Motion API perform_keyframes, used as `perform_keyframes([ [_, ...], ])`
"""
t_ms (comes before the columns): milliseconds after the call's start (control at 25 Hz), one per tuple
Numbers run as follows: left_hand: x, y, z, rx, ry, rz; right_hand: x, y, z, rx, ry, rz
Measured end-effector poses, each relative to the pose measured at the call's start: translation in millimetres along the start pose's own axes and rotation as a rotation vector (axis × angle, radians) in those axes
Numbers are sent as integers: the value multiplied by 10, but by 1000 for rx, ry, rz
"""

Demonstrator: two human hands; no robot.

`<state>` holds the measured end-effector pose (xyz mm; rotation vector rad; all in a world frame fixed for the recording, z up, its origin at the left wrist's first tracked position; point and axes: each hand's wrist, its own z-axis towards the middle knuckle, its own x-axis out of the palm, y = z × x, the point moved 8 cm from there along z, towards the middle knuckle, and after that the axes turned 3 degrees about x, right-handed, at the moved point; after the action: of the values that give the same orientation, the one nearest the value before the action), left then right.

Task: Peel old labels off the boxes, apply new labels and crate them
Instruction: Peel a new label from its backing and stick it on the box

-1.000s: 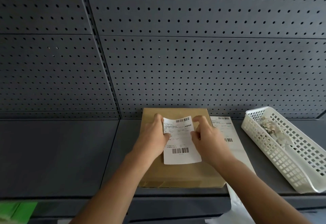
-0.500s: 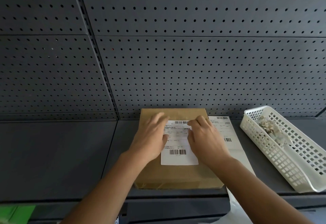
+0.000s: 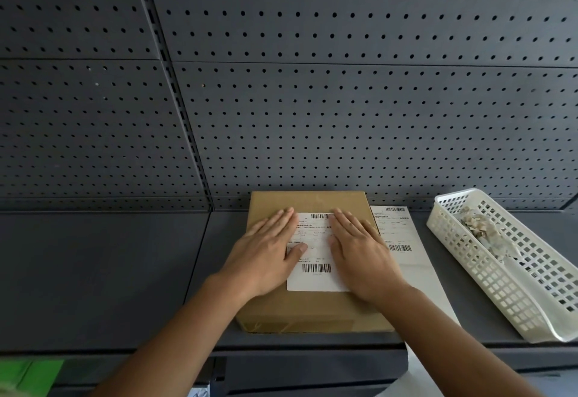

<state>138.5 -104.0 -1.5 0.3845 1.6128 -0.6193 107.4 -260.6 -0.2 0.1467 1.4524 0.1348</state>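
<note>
Box (image 3: 312,312): brown cardboard, mid-shelf (image 3: 125,271), spanning back edge to front. Label (image 3: 314,259): white, on its top, long axis front-to-back. Your left hand (image 3: 266,255) and right hand (image 3: 359,252): fingers straight, flat, pressing the label's side edges.

Both hands are flat on the cardboard box (image 3: 312,306) at lower centre of the frame. The left hand (image 3: 266,255) presses the left edge of the white label (image 3: 314,259), thumb lying across the print; the right hand (image 3: 359,249) covers its right edge, fingers straight and together. The box sits on a dark shelf (image 3: 109,271) against a pegboard wall (image 3: 344,99). Just right of the box lies a label sheet (image 3: 397,234), and at right a white basket (image 3: 531,296) holds crumpled paper scraps (image 3: 481,227).
</note>
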Motion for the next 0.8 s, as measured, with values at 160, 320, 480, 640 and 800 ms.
perform_keyframes([
  [160, -41, -47, 4, -21, -31, -30, -54, -53, -19, 68, -18, 70],
  [320, -79, -313, -126, 73, -67, -45, -152, 212, -166, -105, 1, 94],
  [480, 9, -392, -243, 64, -13, 14, -40, 293, -308, -143, 78, -11],
  [640, 37, -263, -298, -16, 49, 50, -73, 124, -337, -54, 58, 4],
  [800, -5, -204, -367, -71, 38, 25, -155, -16, -372, 34, 31, 61],
])
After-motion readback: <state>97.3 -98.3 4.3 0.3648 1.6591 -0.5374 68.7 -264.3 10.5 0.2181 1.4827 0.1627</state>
